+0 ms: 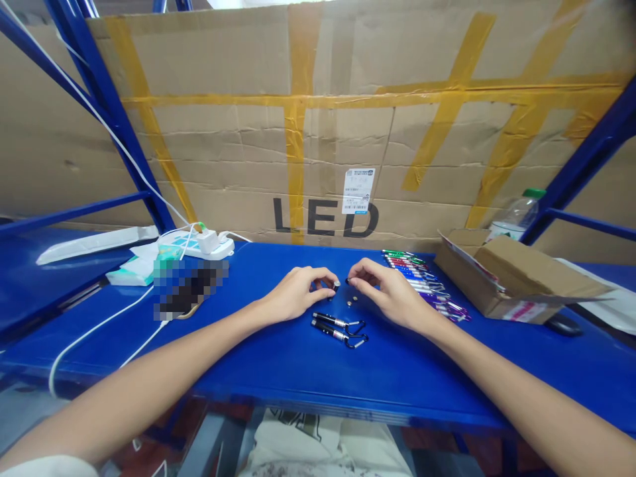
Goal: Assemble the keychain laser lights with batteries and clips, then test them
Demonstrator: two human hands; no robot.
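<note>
Over the middle of the blue table, my left hand (304, 291) pinches a small dark piece with a silvery end (336, 285), mostly hidden by the fingers. Close by on the right, my right hand (385, 288) has thumb and forefinger closed on a tiny dark piece (348, 281), too small to name. A small gap separates the two hands. Below them lie small round button cells (349, 304). Nearer to me, two black keychain flashlights (328, 328) with silver bands and black carabiner clips (358, 341) lie side by side.
A row of colourful keychain flashlights (415, 278) lies to the right, beside an open cardboard box (527, 281). A dark mouse (564, 324) and a bottle (519, 212) are near it. Left are a blurred-out phone (191, 291), a power strip (218, 249) and white cables (94, 334). Large cardboard (223, 152) stands behind.
</note>
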